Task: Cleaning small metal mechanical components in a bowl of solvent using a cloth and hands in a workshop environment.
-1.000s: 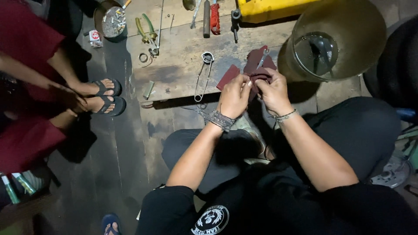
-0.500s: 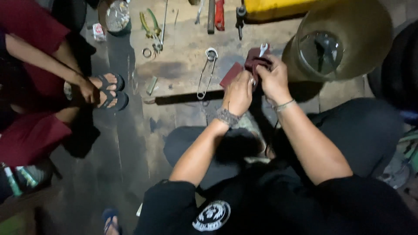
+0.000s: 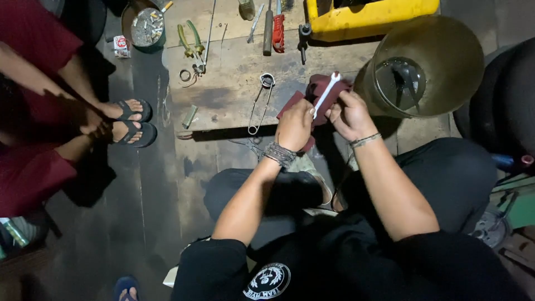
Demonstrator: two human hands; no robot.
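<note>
My left hand [image 3: 295,124] pinches the lower end of a small silver spanner [image 3: 325,92], which slants up to the right. My right hand [image 3: 350,114] grips a dark red cloth [image 3: 330,96] wrapped around the spanner's shaft. A flat dark red sheet [image 3: 291,103] lies under my left hand on the wooden board [image 3: 223,89]. Both wrists wear bracelets, and my knees in black trousers are below.
A large clear round bowl [image 3: 426,64] with liquid stands right of my hands. A yellow tray [image 3: 368,11], pliers [image 3: 189,36], a red-handled tool [image 3: 278,25], a wire spring clip [image 3: 259,103] and a tin of butts [image 3: 146,25] lie on the board. A person in red squats at left, sandalled feet [image 3: 131,122].
More of the spanner now shows above the cloth, slanting up right. My hands stayed together over the board's edge. The person at left shifted their arms.
</note>
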